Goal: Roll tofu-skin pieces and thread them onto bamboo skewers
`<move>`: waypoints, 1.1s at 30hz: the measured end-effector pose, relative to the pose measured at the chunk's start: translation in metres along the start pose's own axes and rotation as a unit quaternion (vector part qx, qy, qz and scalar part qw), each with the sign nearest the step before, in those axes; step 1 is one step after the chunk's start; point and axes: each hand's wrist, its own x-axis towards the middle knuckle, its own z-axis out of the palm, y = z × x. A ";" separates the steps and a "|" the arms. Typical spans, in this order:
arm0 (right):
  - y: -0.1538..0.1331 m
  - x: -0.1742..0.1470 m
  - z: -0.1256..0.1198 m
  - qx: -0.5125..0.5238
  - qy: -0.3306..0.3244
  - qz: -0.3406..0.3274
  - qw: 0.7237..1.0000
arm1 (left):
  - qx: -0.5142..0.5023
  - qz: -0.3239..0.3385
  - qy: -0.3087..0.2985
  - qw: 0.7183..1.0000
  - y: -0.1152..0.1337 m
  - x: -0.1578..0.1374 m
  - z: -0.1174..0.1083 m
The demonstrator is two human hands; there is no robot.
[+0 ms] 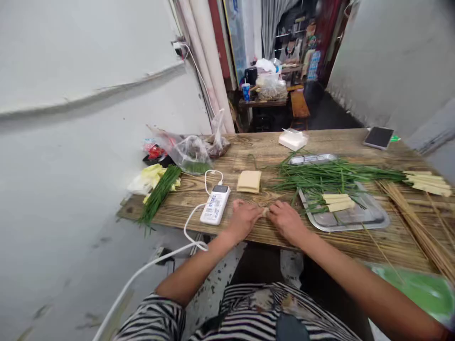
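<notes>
- Pale piece (265, 212), one, lies at the near part of the table (227, 158), between the two hands, mostly hidden by fingers; its long axis seems to run left to right.
- Left hand (245, 218) and right hand (286, 220) are close together, their fingertips apparently pinching it from either side, neither clearly nearer.
- One stack of square sheets (249, 182) sits just beyond the hands, nearer the left; its layers are too tight to count.
- Two metal trays (380, 220) lie right of the hands, partly under a heap of green stalks (330, 170).
- Pale rolls (341, 206): two or three on the nearer tray, about four at the far right.
- One bundle of sticks (408, 213), uncounted.
- One power bank (214, 208), left; one phone (379, 137), far right.
</notes>
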 end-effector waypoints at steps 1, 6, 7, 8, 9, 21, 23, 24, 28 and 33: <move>-0.001 0.000 0.000 -0.002 0.000 -0.003 1.000 | 0.013 0.015 -0.006 1.000 0.002 -0.002 -0.001; -0.002 0.001 0.000 -0.013 0.007 -0.019 1.000 | 0.061 0.055 -0.031 0.996 0.005 -0.009 -0.002; -0.002 0.002 0.000 -0.016 0.008 -0.021 1.000 | 0.064 0.054 -0.037 0.996 0.004 -0.009 -0.002; -0.002 0.002 0.001 -0.019 0.009 -0.022 1.000 | 0.065 0.052 -0.045 0.995 0.003 -0.008 -0.002; -0.001 0.002 0.001 -0.023 0.010 -0.022 0.999 | 0.064 0.049 -0.056 0.995 0.002 -0.006 -0.001; -0.001 0.000 0.009 0.001 0.052 -0.007 0.999 | 0.028 0.014 -0.129 0.991 0.002 0.017 -0.009; 0.001 0.002 0.007 0.010 0.038 -0.018 0.999 | 0.007 0.002 -0.123 0.992 0.000 0.016 -0.008; 0.003 0.004 0.007 0.015 0.030 -0.022 0.999 | 0.001 -0.005 -0.113 0.994 0.000 0.015 -0.007; 0.010 0.009 0.007 0.046 0.002 -0.015 0.999 | 0.015 -0.010 -0.055 0.998 0.001 0.004 -0.002; 0.014 0.012 0.013 0.057 -0.001 -0.003 0.998 | 0.028 0.000 -0.047 0.998 0.000 0.000 0.001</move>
